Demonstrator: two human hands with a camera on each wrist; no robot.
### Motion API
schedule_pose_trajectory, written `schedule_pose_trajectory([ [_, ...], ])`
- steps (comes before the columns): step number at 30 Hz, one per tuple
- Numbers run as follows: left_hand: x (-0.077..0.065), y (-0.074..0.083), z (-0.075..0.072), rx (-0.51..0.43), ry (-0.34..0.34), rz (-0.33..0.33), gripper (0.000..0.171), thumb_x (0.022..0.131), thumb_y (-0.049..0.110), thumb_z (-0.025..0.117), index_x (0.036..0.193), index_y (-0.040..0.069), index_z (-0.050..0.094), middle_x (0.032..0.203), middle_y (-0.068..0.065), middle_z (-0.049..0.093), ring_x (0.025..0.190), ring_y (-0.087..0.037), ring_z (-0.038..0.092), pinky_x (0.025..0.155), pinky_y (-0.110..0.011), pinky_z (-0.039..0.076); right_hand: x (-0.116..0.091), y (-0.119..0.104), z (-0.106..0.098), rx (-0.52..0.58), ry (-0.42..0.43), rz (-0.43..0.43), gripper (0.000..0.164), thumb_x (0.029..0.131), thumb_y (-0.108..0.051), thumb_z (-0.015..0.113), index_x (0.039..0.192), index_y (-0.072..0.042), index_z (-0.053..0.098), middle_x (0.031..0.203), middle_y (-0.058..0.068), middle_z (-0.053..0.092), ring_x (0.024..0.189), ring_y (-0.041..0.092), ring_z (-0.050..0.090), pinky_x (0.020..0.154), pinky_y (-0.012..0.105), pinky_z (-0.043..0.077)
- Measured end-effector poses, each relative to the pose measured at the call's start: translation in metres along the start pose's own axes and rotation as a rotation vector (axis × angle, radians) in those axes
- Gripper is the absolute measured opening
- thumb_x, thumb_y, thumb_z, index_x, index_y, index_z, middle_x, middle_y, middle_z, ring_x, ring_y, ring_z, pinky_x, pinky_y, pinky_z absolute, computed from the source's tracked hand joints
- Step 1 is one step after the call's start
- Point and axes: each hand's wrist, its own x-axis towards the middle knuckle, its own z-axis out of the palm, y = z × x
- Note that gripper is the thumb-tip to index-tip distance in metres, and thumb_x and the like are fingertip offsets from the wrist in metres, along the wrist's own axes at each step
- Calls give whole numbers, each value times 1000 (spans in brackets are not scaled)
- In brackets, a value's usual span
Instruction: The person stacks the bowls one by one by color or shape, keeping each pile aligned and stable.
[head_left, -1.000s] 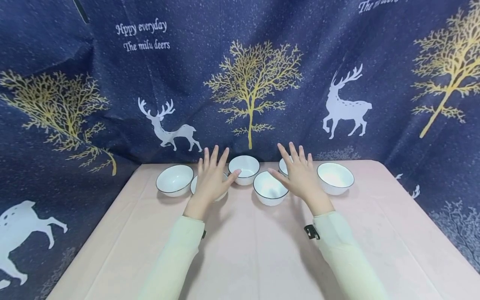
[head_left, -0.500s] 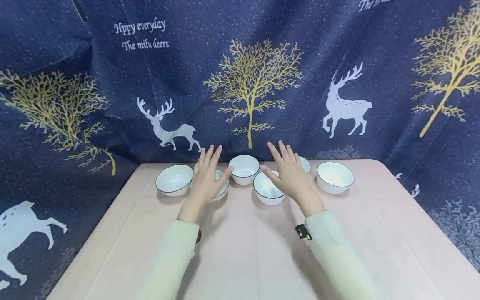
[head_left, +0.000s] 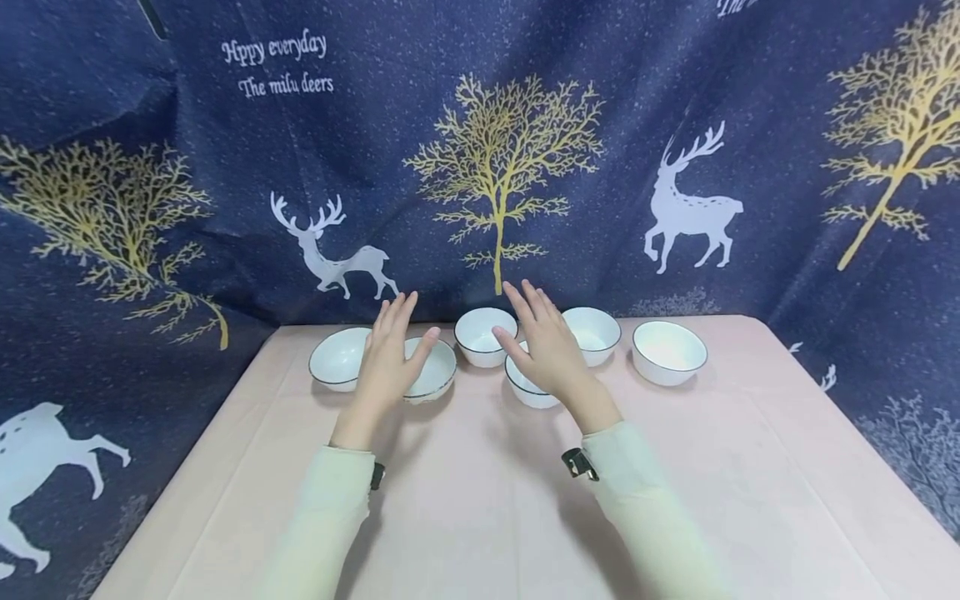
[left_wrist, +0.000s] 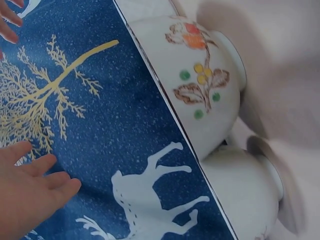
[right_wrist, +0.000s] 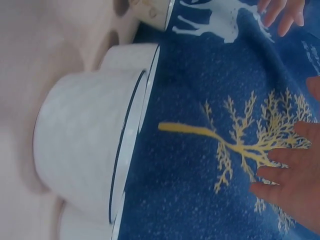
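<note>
My left hand (head_left: pixel 385 364), fingers straight and thumb spread, is raised over the two leftmost bowls and holds nothing. It overlaps the far-left white bowl (head_left: pixel 334 360) and a bowl (head_left: pixel 437 373) with painted flowers, whose flowered side (left_wrist: pixel 200 75) fills much of the left wrist view. My right hand (head_left: pixel 553 354), likewise spread, holds nothing. It partly covers the front white bowl (head_left: pixel 531 397), which has a dark rim; its plain ribbed wall (right_wrist: pixel 85 135) shows large in the right wrist view. In that view the right hand's fingers sit apart from the rim.
Along the table's far edge stand more white bowls: a middle one (head_left: pixel 480 340), one right of it (head_left: pixel 596 333), and one at the right (head_left: pixel 670 354). A pink cloth (head_left: pixel 465 517) covers the table. Behind hangs a navy curtain (head_left: pixel 420 125) with deer and trees.
Both hands have moved left, fingers staying spread. The bowl behind the right hand now shows more fully, while the far-left bowl is partly covered. The bowls stay in place.
</note>
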Motion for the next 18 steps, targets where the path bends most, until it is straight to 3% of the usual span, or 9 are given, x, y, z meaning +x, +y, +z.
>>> schedule_pose_trajectory([
  [7,-5,-11,-8,-43,14,-23,66,99,49,45,152,15,28,157,-13,24,146,-34,13,114,-65,14,4,-15,12,77,-12,-14,65,100,-47,41,155,-18,19,158,17,19,144,37,18,114,62,23],
  [18,-8,-25,-23,-165,6,-76,62,101,44,43,152,13,27,156,-15,25,143,-36,21,116,-58,19,8,-27,40,195,-39,-3,62,101,-43,43,154,-19,22,156,17,25,142,35,26,108,60,35],
])
